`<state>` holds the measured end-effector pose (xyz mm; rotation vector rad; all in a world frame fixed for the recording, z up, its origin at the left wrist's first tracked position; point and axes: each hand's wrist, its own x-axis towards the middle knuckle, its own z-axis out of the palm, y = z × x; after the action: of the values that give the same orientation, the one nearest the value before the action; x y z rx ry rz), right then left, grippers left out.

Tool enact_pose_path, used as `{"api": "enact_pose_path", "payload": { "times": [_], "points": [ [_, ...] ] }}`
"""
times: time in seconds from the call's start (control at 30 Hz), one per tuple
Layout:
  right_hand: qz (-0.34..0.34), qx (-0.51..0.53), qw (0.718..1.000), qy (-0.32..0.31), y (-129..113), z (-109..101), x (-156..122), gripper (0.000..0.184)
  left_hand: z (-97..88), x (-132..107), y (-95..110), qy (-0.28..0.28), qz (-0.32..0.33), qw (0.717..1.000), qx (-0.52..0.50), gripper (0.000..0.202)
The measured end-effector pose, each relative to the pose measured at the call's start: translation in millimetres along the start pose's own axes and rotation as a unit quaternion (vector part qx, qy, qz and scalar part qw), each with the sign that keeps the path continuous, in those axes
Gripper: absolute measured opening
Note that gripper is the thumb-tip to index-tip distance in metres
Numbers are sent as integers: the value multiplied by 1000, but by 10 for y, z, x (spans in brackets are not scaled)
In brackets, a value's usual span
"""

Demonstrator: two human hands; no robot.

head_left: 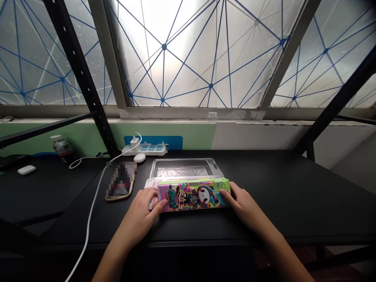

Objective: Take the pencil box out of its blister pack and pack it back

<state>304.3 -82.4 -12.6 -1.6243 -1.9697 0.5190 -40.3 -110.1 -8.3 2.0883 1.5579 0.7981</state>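
Observation:
A colourful pencil case (190, 196) with a cartoon print and bright green edges lies lengthwise before me, its printed face tilted towards me. My left hand (144, 209) grips its left end, thumb on the front and fingers behind. At the right end, my right hand (242, 203) holds it the same way, with the thumb over the printed face. Right behind the case is a clear plastic packaging tray (216, 169). A pink and white printed piece (150, 183) shows partly behind the case's left end; the rest of it is hidden.
Left of the case, a phone (121, 182) lies on the black desk (293, 196). A white cable (91, 219) runs past it from a power strip (151, 149). Beside the strip sits a small white case (140, 158). A bottle (63, 147) stands far left; black metal posts (85, 82) rise at both sides.

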Motion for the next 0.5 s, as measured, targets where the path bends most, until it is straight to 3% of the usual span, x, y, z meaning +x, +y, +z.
{"api": "enact_pose_path", "payload": {
  "times": [0.13,0.5],
  "points": [
    [-2,-54,998,19,-30,27,-5,43,14,-14,-51,24,-12,1000,-5,39],
    [-43,-133,988,66,-118,62,-58,46,30,-81,-67,17,-10,997,-68,70]
  ]
}}
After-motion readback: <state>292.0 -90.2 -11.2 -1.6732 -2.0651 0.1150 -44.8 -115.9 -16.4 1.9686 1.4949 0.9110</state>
